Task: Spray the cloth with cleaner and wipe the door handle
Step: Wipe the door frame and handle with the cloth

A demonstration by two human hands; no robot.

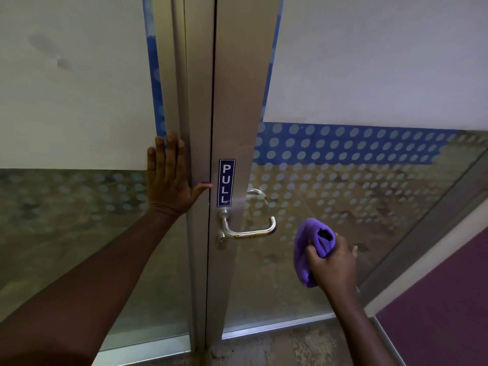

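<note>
A silver lever door handle (248, 229) sticks out from the metal door frame (237, 101), with a keyhole cylinder (221, 241) just below its base. My right hand (334, 262) grips a bunched purple cloth (307, 249) to the right of the handle's tip, a short gap away from it. My left hand (169, 178) lies flat with spread fingers against the fixed frame post (195, 101), left of the door's edge. No spray bottle is in view.
A blue PULL sticker (226, 182) sits on the frame above the handle. Frosted glass panels with dotted bands (343, 146) flank the frame. A second handle (257, 194) shows through the glass. Purple wall (449, 299) at the right, worn floor (290, 344) below.
</note>
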